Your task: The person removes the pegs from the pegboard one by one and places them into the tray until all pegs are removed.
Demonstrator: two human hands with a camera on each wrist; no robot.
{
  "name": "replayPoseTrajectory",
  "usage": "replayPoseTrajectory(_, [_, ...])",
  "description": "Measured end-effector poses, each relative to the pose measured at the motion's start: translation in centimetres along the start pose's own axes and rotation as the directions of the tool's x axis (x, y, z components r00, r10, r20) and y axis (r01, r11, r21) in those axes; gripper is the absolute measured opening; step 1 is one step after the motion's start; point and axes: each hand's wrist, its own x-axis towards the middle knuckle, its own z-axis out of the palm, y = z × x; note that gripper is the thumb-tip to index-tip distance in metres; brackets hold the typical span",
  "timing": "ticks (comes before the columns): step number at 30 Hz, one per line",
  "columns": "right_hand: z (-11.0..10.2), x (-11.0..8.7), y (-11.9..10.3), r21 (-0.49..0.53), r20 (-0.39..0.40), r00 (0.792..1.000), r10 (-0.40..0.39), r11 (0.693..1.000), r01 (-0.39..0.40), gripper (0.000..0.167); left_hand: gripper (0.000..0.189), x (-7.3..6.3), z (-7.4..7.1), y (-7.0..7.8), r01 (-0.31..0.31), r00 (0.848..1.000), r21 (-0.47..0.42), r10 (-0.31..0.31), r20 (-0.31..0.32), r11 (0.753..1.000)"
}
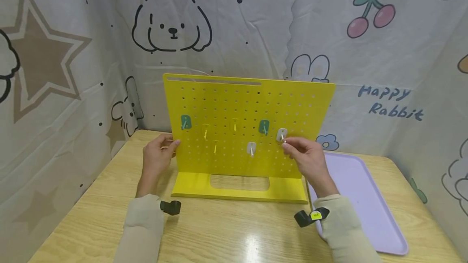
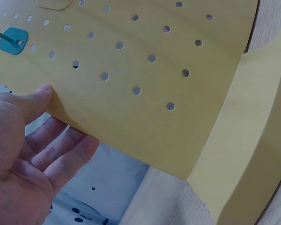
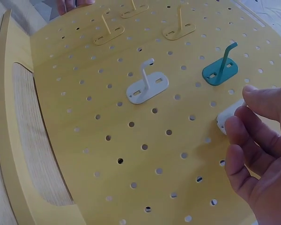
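A yellow pegboard (image 1: 226,104) stands upright on the table. At its left edge, my left hand (image 1: 158,153) holds the board, thumb on the front and fingers behind, as the left wrist view shows. My right hand (image 1: 308,155) pinches a white hook (image 1: 281,133) at the right side of the board; in the right wrist view, the fingers hide most of that hook. Another white hook (image 3: 147,87) sits lower and to its left. A green hook (image 1: 264,127) is close by, and a second green hook (image 2: 13,41) is near the left edge.
Several yellow hooks (image 1: 235,125) sit mid-board. The board's base (image 1: 237,195) has a cut-out. To the right, a lilac tray (image 1: 365,198) lies on the wooden table (image 1: 219,230), partly behind my right forearm. A printed cloth (image 1: 248,23) hangs behind the board.
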Motion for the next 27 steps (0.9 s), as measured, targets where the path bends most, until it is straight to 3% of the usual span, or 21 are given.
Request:
replayPoseTrajectory(14, [-2.7,-1.1,0.0,-0.004,-0.058,0.997,-0.058,0.998,0.058,0.026,0.03,-0.2,0.1,0.0,0.007,1.0,-0.001,-0.007,0.005,1.0])
replayPoseTrajectory(27, [-6.4,-2.8,1.3,-0.146,-0.125,0.992,0.004,0.989,-0.022,0.026,0.029,-0.1,0.1,0.0,-0.003,1.0,-0.005,0.003,0.012,1.0])
